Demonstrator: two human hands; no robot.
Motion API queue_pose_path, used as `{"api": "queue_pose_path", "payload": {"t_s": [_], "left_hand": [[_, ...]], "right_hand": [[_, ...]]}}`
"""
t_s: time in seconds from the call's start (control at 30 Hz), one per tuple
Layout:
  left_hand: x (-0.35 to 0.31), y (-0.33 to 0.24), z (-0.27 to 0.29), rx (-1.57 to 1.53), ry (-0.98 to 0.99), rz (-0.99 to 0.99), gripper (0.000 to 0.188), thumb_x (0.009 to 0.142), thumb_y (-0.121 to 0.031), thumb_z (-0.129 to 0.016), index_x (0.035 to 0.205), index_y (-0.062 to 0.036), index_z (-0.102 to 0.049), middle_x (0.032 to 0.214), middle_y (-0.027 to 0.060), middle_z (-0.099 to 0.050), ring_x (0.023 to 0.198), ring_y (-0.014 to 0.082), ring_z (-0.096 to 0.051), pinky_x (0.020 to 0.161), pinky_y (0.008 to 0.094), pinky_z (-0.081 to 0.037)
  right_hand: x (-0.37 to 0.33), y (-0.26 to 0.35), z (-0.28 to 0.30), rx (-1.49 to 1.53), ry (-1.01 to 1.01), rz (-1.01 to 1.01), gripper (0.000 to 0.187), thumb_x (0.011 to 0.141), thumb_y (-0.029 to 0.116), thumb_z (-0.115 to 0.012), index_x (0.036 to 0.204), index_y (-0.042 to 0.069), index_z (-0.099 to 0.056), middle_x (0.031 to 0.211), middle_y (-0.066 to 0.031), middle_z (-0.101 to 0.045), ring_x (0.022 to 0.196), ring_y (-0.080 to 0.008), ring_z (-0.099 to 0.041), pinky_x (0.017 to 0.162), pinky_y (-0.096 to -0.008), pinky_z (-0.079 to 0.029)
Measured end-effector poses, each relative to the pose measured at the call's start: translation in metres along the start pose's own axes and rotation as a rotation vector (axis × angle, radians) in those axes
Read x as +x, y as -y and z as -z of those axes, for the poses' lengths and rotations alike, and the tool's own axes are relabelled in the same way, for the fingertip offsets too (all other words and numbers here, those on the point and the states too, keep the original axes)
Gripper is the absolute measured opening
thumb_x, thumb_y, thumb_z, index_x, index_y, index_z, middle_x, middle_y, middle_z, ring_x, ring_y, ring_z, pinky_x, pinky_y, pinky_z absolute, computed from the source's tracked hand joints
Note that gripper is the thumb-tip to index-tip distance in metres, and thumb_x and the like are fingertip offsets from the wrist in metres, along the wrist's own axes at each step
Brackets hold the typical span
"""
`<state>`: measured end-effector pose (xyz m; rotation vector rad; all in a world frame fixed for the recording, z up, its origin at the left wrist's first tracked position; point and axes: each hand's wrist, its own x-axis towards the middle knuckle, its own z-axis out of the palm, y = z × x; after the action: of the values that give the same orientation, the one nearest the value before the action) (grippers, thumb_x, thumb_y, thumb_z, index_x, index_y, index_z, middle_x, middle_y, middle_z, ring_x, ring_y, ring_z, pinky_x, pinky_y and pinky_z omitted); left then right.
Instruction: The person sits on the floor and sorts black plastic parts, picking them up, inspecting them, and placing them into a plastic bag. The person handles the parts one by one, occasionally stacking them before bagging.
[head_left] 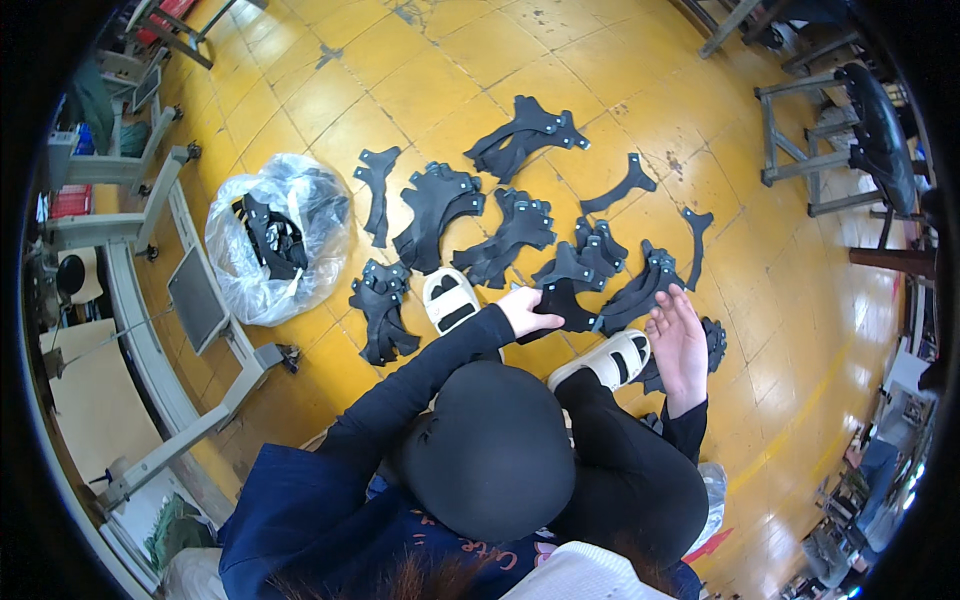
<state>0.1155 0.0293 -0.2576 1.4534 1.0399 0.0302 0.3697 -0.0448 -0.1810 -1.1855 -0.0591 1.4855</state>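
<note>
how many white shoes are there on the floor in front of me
2. One white shoe lies just left of the left hand; the other white shoe sits below the right hand, partly hidden by the knee.

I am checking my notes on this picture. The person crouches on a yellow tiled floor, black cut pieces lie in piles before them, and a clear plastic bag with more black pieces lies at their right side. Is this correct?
Not quite: the clear plastic bag lies at the person's left side, not the right, as the head view shows. The yellow tiled floor and the piles of black cut pieces are as you wrote.
</note>
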Motion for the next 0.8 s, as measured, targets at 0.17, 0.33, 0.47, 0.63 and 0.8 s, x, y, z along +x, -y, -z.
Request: {"api": "queue_pose_path", "payload": {"t_s": [0.17, 0.33, 0.47, 0.63, 0.8], "left_hand": [[0.001, 0.008, -0.007, -0.005, 0.040, 0.031, 0.051, 0.072, -0.047, -0.073, 0.068, 0.0029, -0.062, 0.054, 0.0075, -0.054, 0.049, 0.0137, -0.051, 0.047, 0.0313, -0.038], [0.004, 0.019, -0.006, -0.140, 0.036, -0.015, 0.045, 0.074, -0.041, -0.072, 0.070, 0.0028, -0.064, 0.055, 0.0076, -0.057, 0.050, 0.0135, -0.054, 0.049, 0.0306, -0.040], [0.022, 0.017, 0.018, 0.166, -0.050, -0.014, 0.043, 0.074, -0.040, -0.072, 0.070, 0.0025, -0.066, 0.057, 0.0107, -0.060, 0.053, 0.0175, -0.057, 0.051, 0.0332, -0.042], [0.062, 0.002, 0.081, -0.092, -0.111, -0.273, 0.026, 0.081, -0.023, -0.068, 0.098, -0.0027, -0.067, 0.081, 0.0004, -0.067, 0.072, 0.0082, -0.058, 0.069, 0.0258, -0.047], [0.125, -0.036, 0.146, 0.060, -0.212, -0.277, 0.028, 0.080, -0.024, -0.071, 0.092, 0.0006, -0.067, 0.078, 0.0007, -0.065, 0.069, 0.0069, -0.057, 0.066, 0.0239, -0.047]], "right_hand": [[-0.003, 0.004, -0.005, -0.005, -0.002, 0.002, 0.026, 0.093, 0.019, -0.051, 0.116, 0.007, -0.050, 0.102, -0.0052, -0.057, 0.088, -0.0147, -0.053, 0.080, -0.0277, -0.043], [-0.001, 0.000, -0.002, 0.004, 0.012, 0.001, 0.026, 0.093, 0.020, -0.052, 0.115, 0.007, -0.050, 0.101, -0.0053, -0.057, 0.088, -0.0141, -0.054, 0.079, -0.0270, -0.043], [-0.001, 0.001, 0.002, 0.016, -0.004, -0.001, 0.026, 0.093, 0.019, -0.052, 0.115, 0.006, -0.049, 0.099, -0.0054, -0.058, 0.086, -0.0137, -0.055, 0.078, -0.0270, -0.044], [0.001, 0.002, 0.000, 0.035, 0.029, -0.023, 0.027, 0.092, 0.019, -0.054, 0.115, 0.007, -0.050, 0.098, -0.0039, -0.058, 0.086, -0.0142, -0.055, 0.078, -0.0265, -0.045], [-0.002, 0.005, 0.002, 0.037, 0.008, -0.013, 0.026, 0.091, 0.019, -0.055, 0.114, 0.007, -0.050, 0.096, -0.0038, -0.058, 0.084, -0.0142, -0.054, 0.076, -0.0260, -0.044]]}}
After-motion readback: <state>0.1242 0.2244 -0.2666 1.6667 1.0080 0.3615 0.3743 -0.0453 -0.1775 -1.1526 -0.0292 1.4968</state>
